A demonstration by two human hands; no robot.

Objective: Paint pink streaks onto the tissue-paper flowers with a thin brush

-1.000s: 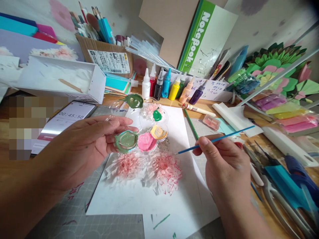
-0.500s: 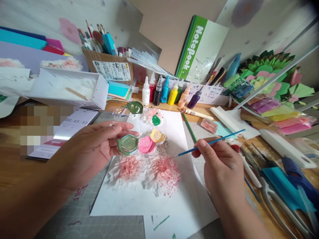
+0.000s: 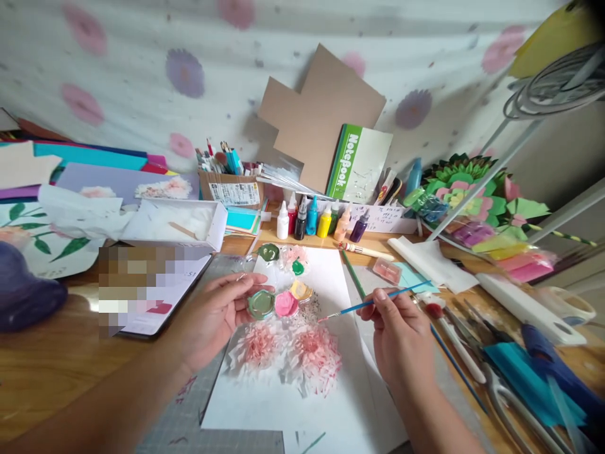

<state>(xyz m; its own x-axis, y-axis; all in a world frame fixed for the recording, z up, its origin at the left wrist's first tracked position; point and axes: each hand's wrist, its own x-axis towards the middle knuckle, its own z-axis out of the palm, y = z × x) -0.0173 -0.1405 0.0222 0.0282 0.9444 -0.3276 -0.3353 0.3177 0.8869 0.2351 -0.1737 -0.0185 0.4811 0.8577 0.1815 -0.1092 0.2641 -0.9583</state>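
Note:
My left hand grips the edge of a clear plastic paint palette, whose wells hold green, pink and yellow-orange paint. In my right hand, a thin blue paintbrush is pinched between thumb and fingers. Its tip is close to the upper edge of the right pink-and-white paper flower; I cannot tell whether it touches. Beside that lies a second, smaller paper flower. Both rest on a white paper sheet. Behind the palette, another pink flower shows through the clear plastic.
Several paint bottles stand in a row at the back, before a notebook. On the left are a phone and a white box. Pliers, a glue gun and a green pencil lie rightward.
The view has tilted up and back, showing more of the wall. Both hands keep hold of the palette and the paintbrush, and the brush tip remains near the right flower.

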